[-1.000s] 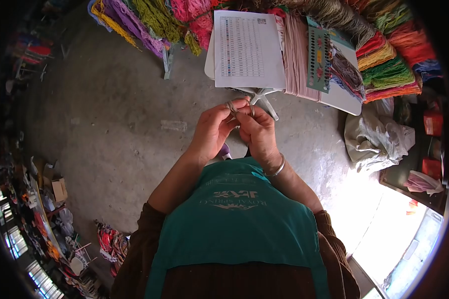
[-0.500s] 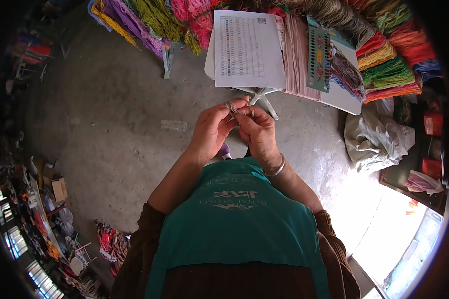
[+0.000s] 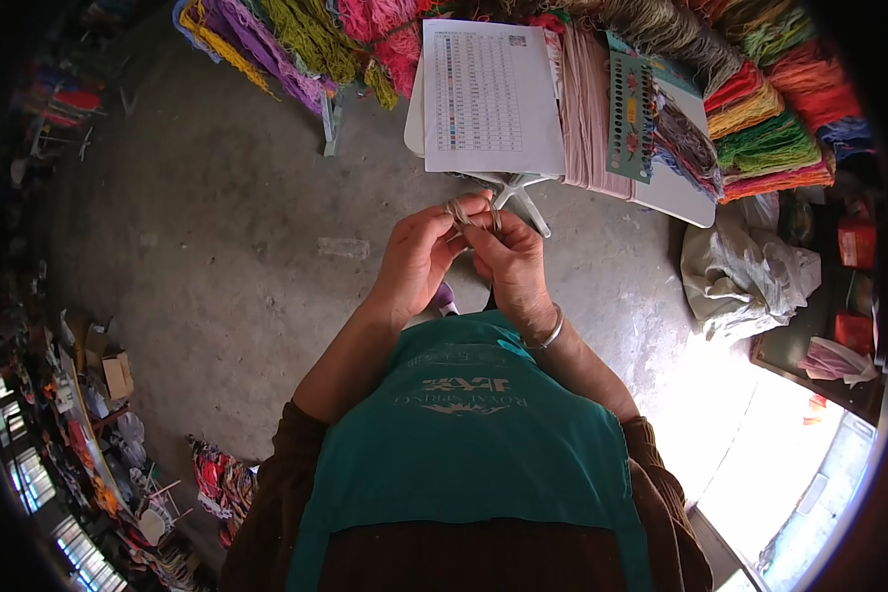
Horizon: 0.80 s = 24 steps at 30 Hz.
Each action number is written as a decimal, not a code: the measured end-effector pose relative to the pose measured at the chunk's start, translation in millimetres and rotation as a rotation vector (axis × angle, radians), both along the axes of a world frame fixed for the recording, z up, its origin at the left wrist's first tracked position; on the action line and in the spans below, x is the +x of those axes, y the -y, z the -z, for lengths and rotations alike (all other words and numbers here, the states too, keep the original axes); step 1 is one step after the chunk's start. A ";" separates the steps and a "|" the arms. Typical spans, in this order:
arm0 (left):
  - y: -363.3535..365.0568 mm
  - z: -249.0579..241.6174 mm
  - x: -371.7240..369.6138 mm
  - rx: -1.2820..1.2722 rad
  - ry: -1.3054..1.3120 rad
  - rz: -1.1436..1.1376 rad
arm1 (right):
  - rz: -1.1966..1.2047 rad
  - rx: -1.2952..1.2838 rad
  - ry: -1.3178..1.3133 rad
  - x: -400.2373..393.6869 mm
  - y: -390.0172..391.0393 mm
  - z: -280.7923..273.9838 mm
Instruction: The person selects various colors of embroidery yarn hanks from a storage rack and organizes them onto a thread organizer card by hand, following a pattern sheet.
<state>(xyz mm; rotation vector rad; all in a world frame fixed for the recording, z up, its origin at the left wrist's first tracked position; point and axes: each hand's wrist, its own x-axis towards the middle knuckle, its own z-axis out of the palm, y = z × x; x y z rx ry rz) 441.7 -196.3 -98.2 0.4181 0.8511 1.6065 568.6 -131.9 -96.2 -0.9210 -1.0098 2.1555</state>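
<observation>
Both hands meet in front of my green apron (image 3: pixel 483 434), just below the edge of a small white table. Between their fingers is a small loop of greyish-brown thread (image 3: pixel 457 211). My left hand (image 3: pixel 419 252) is closed, pinching the thread on one side. My right hand (image 3: pixel 511 259), with a bangle at its wrist, pinches the thread from the other side. A part of the loop shows around the right-hand fingers. Fingertips overlap, so the exact path of the thread is partly hidden.
On the white table (image 3: pixel 689 202) lie a printed chart (image 3: pixel 493 99), a pale pink skein (image 3: pixel 594 118) and a green card with holes (image 3: pixel 629 118). Colourful yarn bundles (image 3: pixel 770 148) line the far side. A white sack (image 3: pixel 745 281) rests at right; a cardboard box (image 3: pixel 118 376) stands at left.
Almost nothing differs. The right-hand fingers have shifted very slightly around the thread; both hands stay in the same place.
</observation>
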 end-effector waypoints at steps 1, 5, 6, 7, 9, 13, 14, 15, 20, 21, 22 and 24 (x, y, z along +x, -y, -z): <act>0.0 0.2 0.3 0.002 -0.005 -0.003 | 0.000 0.000 0.000 0.2 0.1 -0.1; 0.3 3.1 0.0 0.025 -0.024 -0.004 | 0.002 0.002 -0.006 1.2 0.4 1.5; 0.3 3.0 0.1 0.025 -0.023 -0.005 | 0.003 0.001 -0.008 1.4 0.3 2.1; 0.3 2.9 0.2 0.025 -0.026 -0.005 | 0.002 0.001 -0.008 1.5 0.3 1.6; 0.5 3.0 0.4 0.025 -0.029 -0.006 | -0.004 0.001 -0.004 1.7 0.1 -0.6; 0.6 3.3 0.9 0.023 -0.034 -0.008 | -0.005 -0.001 0.014 1.7 0.3 -3.1; 0.7 3.2 0.9 0.023 -0.036 -0.006 | -0.006 0.006 0.022 1.5 0.3 -3.3; 0.9 4.2 0.7 0.023 -0.036 -0.006 | -0.006 0.012 0.030 1.4 0.3 -3.3; 0.6 15.5 -1.8 -0.009 -0.098 -0.035 | 0.058 -0.021 0.000 7.6 -6.6 8.6; 1.7 16.8 -5.4 -0.009 -0.097 -0.033 | 0.090 -0.044 -0.020 10.2 -9.9 9.1; 4.6 17.8 -12.3 -0.044 -0.085 0.006 | 0.092 -0.044 -0.019 14.9 -14.3 9.6; 7.7 15.0 -19.6 -0.100 -0.024 0.019 | 0.017 -0.379 -0.252 32.0 -28.1 11.8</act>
